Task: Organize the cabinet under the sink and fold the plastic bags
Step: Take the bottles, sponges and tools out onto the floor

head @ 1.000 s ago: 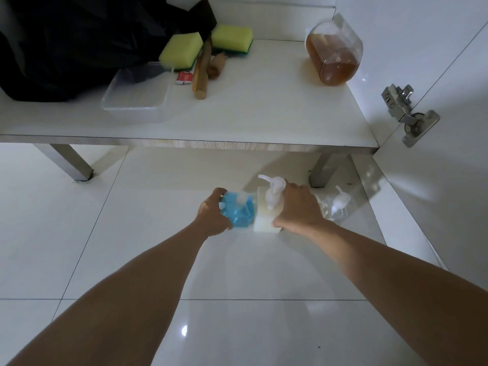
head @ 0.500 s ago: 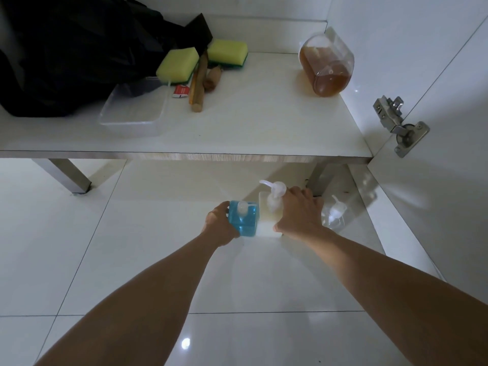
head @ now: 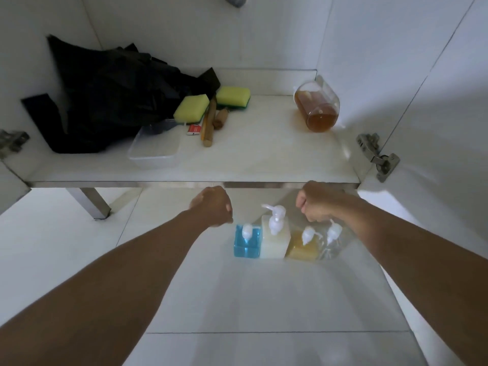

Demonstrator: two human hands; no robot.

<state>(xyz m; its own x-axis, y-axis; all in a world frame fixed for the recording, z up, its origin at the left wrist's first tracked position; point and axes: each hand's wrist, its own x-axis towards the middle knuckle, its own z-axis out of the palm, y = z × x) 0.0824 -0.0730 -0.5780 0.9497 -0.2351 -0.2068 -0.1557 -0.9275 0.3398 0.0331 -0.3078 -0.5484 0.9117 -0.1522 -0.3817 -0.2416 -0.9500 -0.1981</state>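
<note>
Your left hand [head: 212, 206] hangs over the floor [head: 66, 247], fingers curled under, grip closed on nothing, just left of the bottle row and not touching it. Your right hand [head: 315, 203] is the same: fingers curled into a loose fist, nothing in the grip, hovering above the right end of the row.

Four pump bottles stand upright side by side on the floor tile, touching or nearly so: blue bottle [head: 247, 245], white bottle [head: 274, 240], amber bottle [head: 302, 247], clear bottle [head: 331, 243], left to right. All sit in front of the cabinet shelf [head: 264, 154], below its front edge.

On the shelf: black plastic bags [head: 111, 96] heaped unfolded at the back left. A clear container [head: 154, 149] sits in front of the heap. Two yellow sponges, near sponge [head: 191, 110] and far sponge [head: 233, 96], lie by the bags' right edge. A wooden stick [head: 208, 125] lies between them, a shorter wooden piece [head: 221, 118] just beside it, and a small red packet [head: 194, 129] near the container. A jar of amber liquid [head: 318, 108] is tipped against the right wall. Door hinge [head: 377, 157] on the right, another hinge [head: 12, 141] at the left edge.
</note>
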